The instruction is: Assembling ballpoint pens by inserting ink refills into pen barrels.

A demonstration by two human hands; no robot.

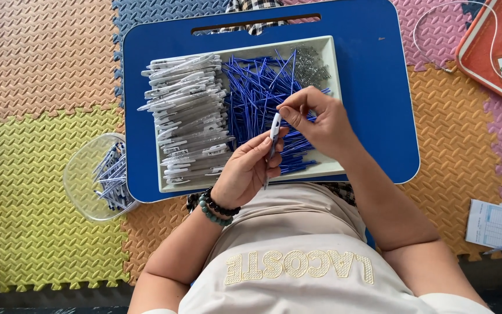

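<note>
My left hand holds a white pen barrel upright over the front of a shallow white tray. My right hand pinches the top end of that same barrel from the right. In the tray lie a stack of white pen barrels on the left, a heap of blue ink refills in the middle, and a small pile of metal springs at the far right corner. The tray rests on a blue lap table.
A clear plastic bowl with several assembled pens sits on the floor mat to the left. A red tray and a white cable lie at the upper right. A printed paper with a pen is at the right edge.
</note>
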